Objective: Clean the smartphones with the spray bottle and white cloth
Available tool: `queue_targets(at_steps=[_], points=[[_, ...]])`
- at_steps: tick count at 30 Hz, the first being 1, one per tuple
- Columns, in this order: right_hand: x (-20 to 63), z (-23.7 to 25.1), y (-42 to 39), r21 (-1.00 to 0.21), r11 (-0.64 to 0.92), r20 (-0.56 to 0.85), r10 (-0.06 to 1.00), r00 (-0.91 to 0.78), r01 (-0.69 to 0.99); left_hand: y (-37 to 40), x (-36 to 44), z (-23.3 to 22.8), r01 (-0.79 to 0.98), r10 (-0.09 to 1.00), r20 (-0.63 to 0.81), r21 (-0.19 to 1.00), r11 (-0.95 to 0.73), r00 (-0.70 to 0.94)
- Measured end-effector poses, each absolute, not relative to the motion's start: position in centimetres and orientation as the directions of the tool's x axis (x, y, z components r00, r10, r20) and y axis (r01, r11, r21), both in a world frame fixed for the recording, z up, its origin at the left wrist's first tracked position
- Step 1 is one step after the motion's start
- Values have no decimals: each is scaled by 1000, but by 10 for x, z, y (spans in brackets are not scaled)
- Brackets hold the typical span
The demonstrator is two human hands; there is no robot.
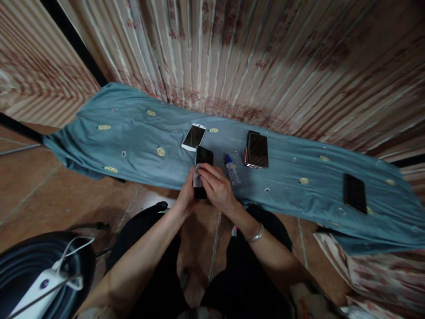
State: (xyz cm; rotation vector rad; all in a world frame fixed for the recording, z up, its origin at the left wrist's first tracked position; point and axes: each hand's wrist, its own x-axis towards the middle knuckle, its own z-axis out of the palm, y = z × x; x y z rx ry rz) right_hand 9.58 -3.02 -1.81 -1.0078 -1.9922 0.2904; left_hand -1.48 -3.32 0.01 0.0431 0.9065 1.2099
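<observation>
My left hand (188, 193) grips a black smartphone (205, 155) by its lower left side, above the near edge of the cloth-covered surface. Pressed against the phone's face is a pale wiping cloth (197, 179), pinched in the fingers of my right hand (217, 186). Just beyond the held phone lies a white smartphone (194, 136), dark screen up. A small clear bottle with a blue cap (232, 170) rests right of my right hand.
Farther right, dark phones (257, 149) lie stacked, and another black phone (354, 193) sits near the right end of the blue-green cloth (139, 141). Pleated curtains (212, 57) hang behind. At lower left, a white power strip (40, 288) lies on a black round object (20, 252).
</observation>
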Motion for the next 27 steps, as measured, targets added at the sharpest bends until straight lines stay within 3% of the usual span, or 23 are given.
queue_targets(at_steps=[8,19,27], points=[[84,-15,-43,-565,631,516,773,-369,532,-34,-25,3,-712,794,-606,539,450,43],[106,-24,-18,-531,557,500,814,-295,638,-42,-5,1,-697,872,-475,584,416,122],[113,-26,-18,-503,556,467,819,-332,662,-43,-5,-9,-722,899,-419,581,376,130]])
